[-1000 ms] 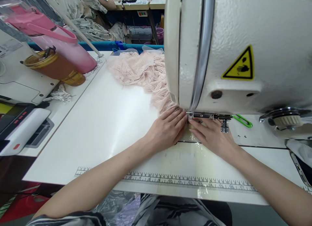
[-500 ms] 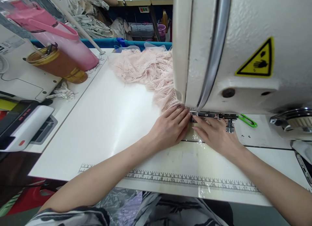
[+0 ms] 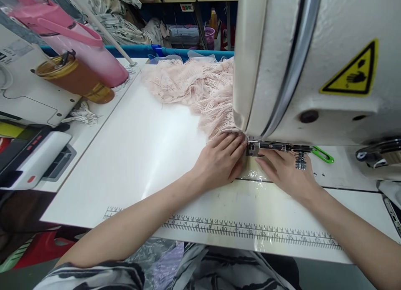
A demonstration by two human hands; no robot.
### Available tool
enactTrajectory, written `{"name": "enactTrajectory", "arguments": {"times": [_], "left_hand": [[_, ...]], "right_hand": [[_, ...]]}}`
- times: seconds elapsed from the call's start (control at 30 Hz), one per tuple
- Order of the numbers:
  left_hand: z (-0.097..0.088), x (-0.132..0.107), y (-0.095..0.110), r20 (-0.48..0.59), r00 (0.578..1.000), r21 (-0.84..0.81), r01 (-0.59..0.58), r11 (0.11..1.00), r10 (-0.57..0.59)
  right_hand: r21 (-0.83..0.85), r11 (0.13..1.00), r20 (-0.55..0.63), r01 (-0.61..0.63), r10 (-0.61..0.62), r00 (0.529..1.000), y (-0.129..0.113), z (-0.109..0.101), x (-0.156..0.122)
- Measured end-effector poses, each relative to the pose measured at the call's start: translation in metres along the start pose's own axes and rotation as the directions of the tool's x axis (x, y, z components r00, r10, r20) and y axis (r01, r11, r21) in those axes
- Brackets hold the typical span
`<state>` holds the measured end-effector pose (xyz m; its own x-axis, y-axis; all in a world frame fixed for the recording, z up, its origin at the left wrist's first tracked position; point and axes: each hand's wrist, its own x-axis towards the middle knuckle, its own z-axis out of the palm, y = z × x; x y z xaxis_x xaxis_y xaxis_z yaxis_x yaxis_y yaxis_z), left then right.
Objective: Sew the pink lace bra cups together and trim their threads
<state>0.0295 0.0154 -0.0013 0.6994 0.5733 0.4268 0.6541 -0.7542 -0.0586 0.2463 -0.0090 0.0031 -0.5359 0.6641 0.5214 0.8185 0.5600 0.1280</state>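
Pink lace fabric (image 3: 216, 100) lies bunched on the table and runs down to the sewing machine's (image 3: 338, 123) needle area. My left hand (image 3: 221, 158) rests palm down at the fabric's near end, left of the presser foot (image 3: 252, 147). Its fingers are stretched out and lie side by side. To the right of the foot, my right hand (image 3: 290, 175) lies low on the machine bed with thumb and forefinger apart. A metal attachment with a spring (image 3: 300, 160) covers part of its fingers. Whatever lies under those fingertips is hidden.
A green thread snipper (image 3: 323, 155) lies right of the needle area. A printed ruler (image 3: 238, 229) runs along the table's front edge. A pink bottle (image 3: 84, 48) and a brown cup (image 3: 77, 79) stand at the left. Behind, another person's patterned clothing (image 3: 115, 27) shows.
The view has shifted slightly, so the machine sits farther right in the picture. My right hand has moved a little to the right, away from the presser foot; my left hand stays on the lace.
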Motion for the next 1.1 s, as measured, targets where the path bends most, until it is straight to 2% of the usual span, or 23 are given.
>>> {"name": "enactTrajectory", "arguments": {"times": [0.2, 0.4, 0.57, 0.67, 0.87, 0.97, 1.03, 1.07, 1.1], "left_hand": [[0.000, -0.002, 0.001, 0.017, 0.999, -0.007, 0.047, 0.999, -0.046], [0.004, -0.004, 0.000, 0.026, 0.999, 0.018, 0.046, 0.999, -0.046], [0.004, -0.004, 0.001, 0.076, 0.995, 0.016, 0.067, 0.998, -0.068], [0.005, -0.004, 0.001, 0.109, 0.991, 0.006, 0.080, 0.997, -0.080], [0.008, -0.005, 0.002, 0.109, 0.990, -0.022, 0.091, 0.996, -0.088], [0.004, -0.003, 0.002, 0.082, 0.993, -0.128, 0.099, 0.987, -0.089], [0.001, 0.000, 0.001, 0.048, 0.989, -0.289, 0.150, 0.945, -0.143], [-0.001, 0.002, 0.001, 0.039, 0.982, -0.418, 0.186, 0.889, -0.187], [-0.002, 0.004, 0.000, 0.046, 0.971, -0.574, 0.218, 0.789, -0.235]], "right_hand": [[-0.006, 0.997, 0.062, -0.072, 0.072, 0.995, 0.004, 0.004, -0.007], [-0.037, 0.998, 0.031, -0.047, 0.048, 0.998, 0.007, 0.005, -0.006], [0.029, 0.996, 0.094, -0.087, 0.084, 0.992, 0.009, 0.003, -0.003], [0.069, 0.990, 0.143, -0.127, 0.116, 0.983, 0.012, 0.006, -0.004], [0.070, 0.971, 0.182, -0.229, 0.213, 0.960, 0.013, 0.010, -0.003], [0.066, 0.962, 0.169, -0.266, 0.252, 0.953, 0.011, 0.009, -0.001], [0.061, 0.958, 0.161, -0.280, 0.267, 0.950, 0.009, 0.008, -0.001], [0.058, 0.957, 0.155, -0.284, 0.272, 0.950, 0.009, 0.008, -0.001], [0.053, 0.957, 0.148, -0.285, 0.275, 0.950, 0.009, 0.009, -0.001]]}}
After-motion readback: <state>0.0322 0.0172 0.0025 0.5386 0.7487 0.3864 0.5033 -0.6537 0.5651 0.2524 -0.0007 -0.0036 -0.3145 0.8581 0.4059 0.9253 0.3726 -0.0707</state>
